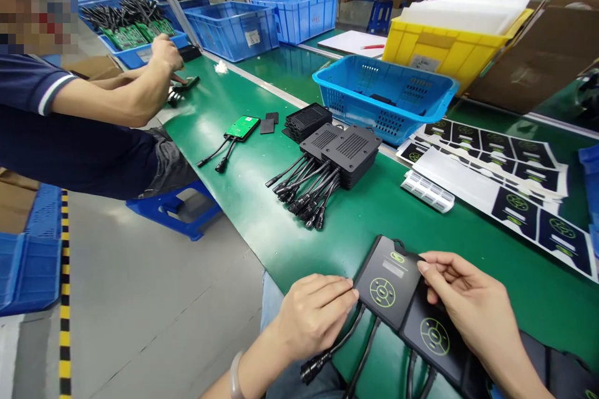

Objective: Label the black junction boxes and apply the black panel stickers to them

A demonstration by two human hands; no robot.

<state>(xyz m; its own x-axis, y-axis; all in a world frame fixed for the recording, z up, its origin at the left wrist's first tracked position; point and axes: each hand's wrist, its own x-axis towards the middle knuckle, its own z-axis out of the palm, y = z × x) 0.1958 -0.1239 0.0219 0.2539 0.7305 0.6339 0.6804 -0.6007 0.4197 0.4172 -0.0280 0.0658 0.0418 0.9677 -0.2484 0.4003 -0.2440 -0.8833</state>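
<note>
A black cabled device (384,280) with a green circular print and a small pale label lies on the green table near the front edge. My left hand (318,312) touches its left edge, fingers bent together. My right hand (468,299) pinches at its upper right corner; whether anything thin is between the fingertips is hidden. A second printed device (435,333) lies beside it, partly under my right hand, with more dark units to the right. Black cables (367,349) hang from the devices toward me.
Stacked black housings with cables (350,149) stand mid-table. Behind are a blue basket (384,93) and yellow bin (435,50). Sticker sheets (515,199) and a white label roll (428,192) lie right. At left, a person (93,112) handles parts near an open green circuit board (243,128).
</note>
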